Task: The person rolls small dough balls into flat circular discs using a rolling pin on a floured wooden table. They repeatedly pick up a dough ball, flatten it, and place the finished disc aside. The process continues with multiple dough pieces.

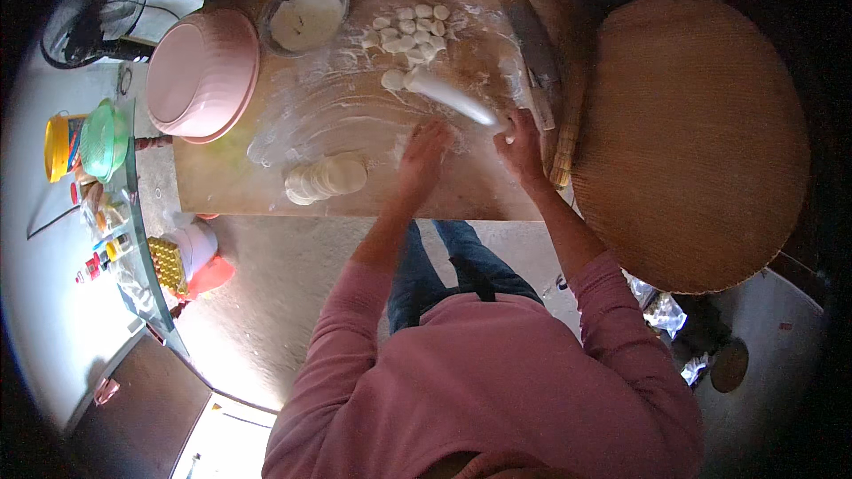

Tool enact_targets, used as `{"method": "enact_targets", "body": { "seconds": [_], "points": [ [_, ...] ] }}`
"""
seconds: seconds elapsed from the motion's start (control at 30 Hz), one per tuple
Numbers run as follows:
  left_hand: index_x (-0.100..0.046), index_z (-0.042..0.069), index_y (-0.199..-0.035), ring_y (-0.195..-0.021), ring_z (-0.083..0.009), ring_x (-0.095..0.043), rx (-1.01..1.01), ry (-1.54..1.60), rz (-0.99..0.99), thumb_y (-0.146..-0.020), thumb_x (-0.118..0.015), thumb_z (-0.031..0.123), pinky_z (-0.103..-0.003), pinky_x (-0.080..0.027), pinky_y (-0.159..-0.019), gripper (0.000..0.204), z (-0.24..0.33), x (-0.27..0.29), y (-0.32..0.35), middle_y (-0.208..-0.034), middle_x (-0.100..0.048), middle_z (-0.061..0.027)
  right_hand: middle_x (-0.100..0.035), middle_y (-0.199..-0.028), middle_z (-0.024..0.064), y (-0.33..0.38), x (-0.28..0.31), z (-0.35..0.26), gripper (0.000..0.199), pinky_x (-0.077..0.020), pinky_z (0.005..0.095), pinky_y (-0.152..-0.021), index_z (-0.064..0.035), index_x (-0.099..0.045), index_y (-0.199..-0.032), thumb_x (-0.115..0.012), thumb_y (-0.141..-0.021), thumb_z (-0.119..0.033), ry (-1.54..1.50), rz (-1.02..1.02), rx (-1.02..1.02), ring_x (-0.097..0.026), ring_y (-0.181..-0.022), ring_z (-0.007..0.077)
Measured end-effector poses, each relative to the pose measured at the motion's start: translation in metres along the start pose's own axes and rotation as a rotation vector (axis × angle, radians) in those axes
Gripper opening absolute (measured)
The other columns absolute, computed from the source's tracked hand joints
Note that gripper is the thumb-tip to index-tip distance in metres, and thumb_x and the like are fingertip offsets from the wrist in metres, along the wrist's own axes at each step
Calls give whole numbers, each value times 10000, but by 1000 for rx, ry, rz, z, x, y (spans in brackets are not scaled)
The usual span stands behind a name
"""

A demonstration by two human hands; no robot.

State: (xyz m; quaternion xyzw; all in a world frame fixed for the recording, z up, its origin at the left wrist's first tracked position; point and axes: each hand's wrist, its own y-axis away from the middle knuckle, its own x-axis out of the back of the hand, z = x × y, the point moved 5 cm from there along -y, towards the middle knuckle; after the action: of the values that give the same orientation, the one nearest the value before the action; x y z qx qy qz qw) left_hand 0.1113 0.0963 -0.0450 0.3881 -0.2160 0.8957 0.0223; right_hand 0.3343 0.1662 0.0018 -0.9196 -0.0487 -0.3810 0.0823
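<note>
A pale rolling pin [454, 99] slants across the floured wooden table [213, 177]. My right hand [522, 144] is closed around its near end. Beside it, my left hand [427, 151] rests low over the tabletop, its fingers smeared by motion; whether any dough is under them is hidden. Just beyond the pin's far end sits a small dough piece [393, 80]. Farther back, several small dough pieces [417, 34] lie in a loose cluster on flour. Left of my left hand, near the front edge, thin round dough wrappers [327, 177] overlap in a row.
A metal bowl of flour [306, 21] stands at the back, beside an upturned pink basin [191, 75]. A wide cleaver-like dark blade [531, 40] lies at the right. Past it is a large round woven tray [701, 142]. A glass shelf [146, 257] with containers stands left.
</note>
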Motion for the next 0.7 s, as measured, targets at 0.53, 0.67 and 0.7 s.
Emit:
{"method": "enact_targets", "body": {
  "seconds": [0.53,0.67,0.7],
  "points": [
    [-369,-12,-1516,-1525,-315,-251,221,-498,-333,-949,-624,424,-585,-148,-1226,759,2,71,-11,-1595,-362,-176,-493,-1475,128,10,-26,-31,526,-317,543,-1160,-77,-513,-1420,-646,-915,-135,383,-98,387,-433,-1391,350],
    [-362,-5,-1525,-1528,-320,-240,298,-489,-317,-930,-632,485,-582,-139,-1228,817,5,64,-14,-1603,-350,-174,-449,-1537,116,-17,-27,-26,501,-319,525,-1163,-90,-522,-1423,-635,-935,-114,306,-111,379,-416,-1416,349],
    [-361,-5,-1525,-1527,-323,-240,304,-514,-356,-930,-629,491,-581,-140,-1227,820,16,60,1,-1602,-351,-174,-446,-1541,115,0,-24,-24,507,-320,516,-1165,-88,-522,-1424,-641,-932,-114,339,-113,394,-414,-1421,342]
  ]
}}
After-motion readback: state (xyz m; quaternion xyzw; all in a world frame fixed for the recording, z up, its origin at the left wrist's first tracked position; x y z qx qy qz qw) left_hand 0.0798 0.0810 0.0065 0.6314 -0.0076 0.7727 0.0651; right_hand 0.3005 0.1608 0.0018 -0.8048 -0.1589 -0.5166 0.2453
